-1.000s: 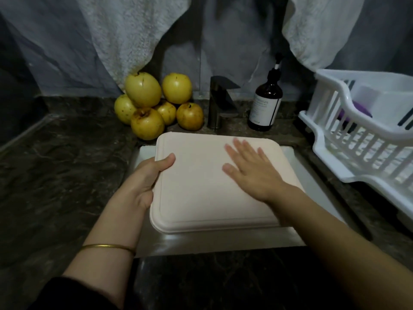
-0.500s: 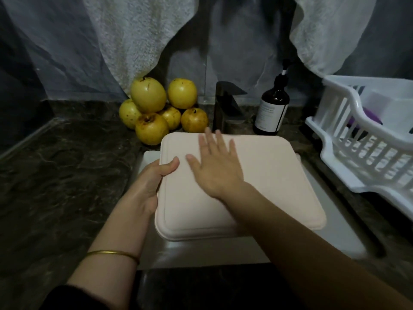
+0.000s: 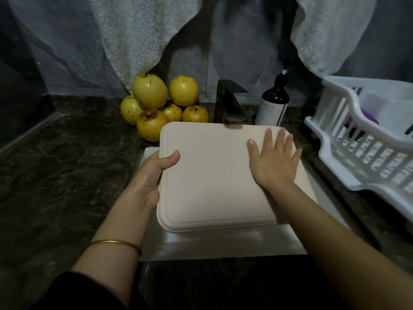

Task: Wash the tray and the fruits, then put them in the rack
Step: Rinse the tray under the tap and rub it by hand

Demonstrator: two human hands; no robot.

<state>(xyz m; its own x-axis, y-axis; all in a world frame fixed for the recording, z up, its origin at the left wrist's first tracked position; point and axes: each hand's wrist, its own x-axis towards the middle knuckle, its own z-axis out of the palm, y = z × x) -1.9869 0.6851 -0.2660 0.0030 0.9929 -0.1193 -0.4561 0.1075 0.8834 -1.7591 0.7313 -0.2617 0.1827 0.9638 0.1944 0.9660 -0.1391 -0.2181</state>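
Holding the pale pink tray (image 3: 212,180) over the sink (image 3: 223,245), broad face up, its far edge reaching just under the spout of the dark tap (image 3: 228,101). Gripping the tray's left rim with the left hand (image 3: 152,177), laying the thumb (image 3: 172,157) on top and curling the other fingers underneath, out of sight. Pressing the right hand (image 3: 274,164) flat on the tray's far right corner, with its fingers (image 3: 280,139) straight and spread, clasping nothing and only resting on the surface. Wearing a thin gold bangle (image 3: 114,243) on the left wrist, and a dark sleeve (image 3: 85,291) further up that arm.

Not yet touching the fruits (image 3: 156,108): six yellow ones with brown specks, piled on the dark marbled bench (image 3: 67,164) behind the tray's far left corner and just left of the tap, the nearest one seeming almost to meet the tray's edge. Working beside a brown pump bottle (image 3: 273,106) with a pale label, standing just right of the tap. Working also beside the white slatted rack (image 3: 357,135), sitting on the bench to the right of the sink, apart from the tray, with something purple (image 3: 368,116) lying inside it. Facing a grey wall with two pale towels (image 3: 138,41) hanging down, one above the fruits and the other (image 3: 330,34) above the rack.
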